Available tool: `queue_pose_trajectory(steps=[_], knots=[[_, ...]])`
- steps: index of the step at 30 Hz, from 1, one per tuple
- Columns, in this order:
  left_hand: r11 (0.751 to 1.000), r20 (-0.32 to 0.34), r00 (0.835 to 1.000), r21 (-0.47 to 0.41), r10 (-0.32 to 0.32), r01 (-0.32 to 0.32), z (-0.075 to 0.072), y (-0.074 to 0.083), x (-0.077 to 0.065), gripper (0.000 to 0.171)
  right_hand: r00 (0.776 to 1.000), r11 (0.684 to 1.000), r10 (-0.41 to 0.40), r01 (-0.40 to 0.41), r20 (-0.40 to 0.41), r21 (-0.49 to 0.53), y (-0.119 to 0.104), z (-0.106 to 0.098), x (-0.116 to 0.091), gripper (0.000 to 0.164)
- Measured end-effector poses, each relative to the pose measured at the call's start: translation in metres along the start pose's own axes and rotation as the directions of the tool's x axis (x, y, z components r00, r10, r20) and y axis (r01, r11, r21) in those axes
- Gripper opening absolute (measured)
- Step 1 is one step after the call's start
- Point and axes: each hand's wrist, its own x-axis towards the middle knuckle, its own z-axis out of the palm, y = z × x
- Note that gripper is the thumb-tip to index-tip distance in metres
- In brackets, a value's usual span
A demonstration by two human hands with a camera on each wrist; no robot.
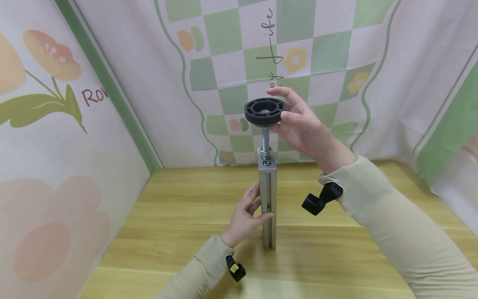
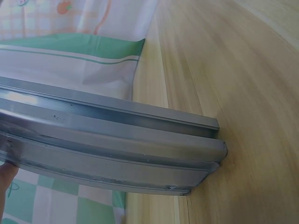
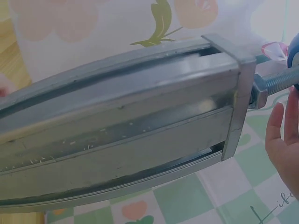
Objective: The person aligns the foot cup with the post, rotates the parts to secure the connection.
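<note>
A silver slotted aluminium profile (image 1: pixel 268 199) stands upright on the wooden table in the head view. My left hand (image 1: pixel 244 220) grips it below the middle, thumb across the near side. An end plate (image 1: pixel 267 164) with a bolt caps the top. From it rises a threaded rod (image 1: pixel 265 139) with a hex nut (image 3: pixel 260 91), carrying a round black levelling foot (image 1: pixel 254 119) with its disc facing up. My right hand (image 1: pixel 302 124) holds the disc's right edge, thumb on the rim and index finger raised behind. The left wrist view shows the profile's lower end (image 2: pixel 201 154) at the tabletop.
The wooden table (image 1: pixel 179 207) spreads around the profile. A printed curtain with green checks (image 1: pixel 225 37) hangs behind it, and a flowered cloth (image 1: pixel 45 145) stands at the left. Black wrist mounts (image 1: pixel 321 198) sit on both sleeves.
</note>
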Motion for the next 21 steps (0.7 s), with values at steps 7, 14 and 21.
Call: queue_pose_trajectory(steps=[7,14,21], knots=[[1.0,-0.009,1.0,0.008,0.014,-0.014,0.001,0.0,0.001,0.098,0.996,0.997,-0.036,0.03,-0.076,-0.072,-0.004,0.007,-0.002,0.036],[1.0,-0.003,1.0,0.003,0.008,-0.007,0.001,-0.001,0.0,0.096,0.976,0.975,-0.072,0.025,-0.206,-0.223,-0.005,0.017,-0.004,0.036],[1.0,0.003,1.0,0.002,0.015,-0.015,0.001,-0.001,0.0,0.097,0.95,0.937,-0.111,0.002,-0.291,-0.349,-0.008,0.03,-0.006,0.039]])
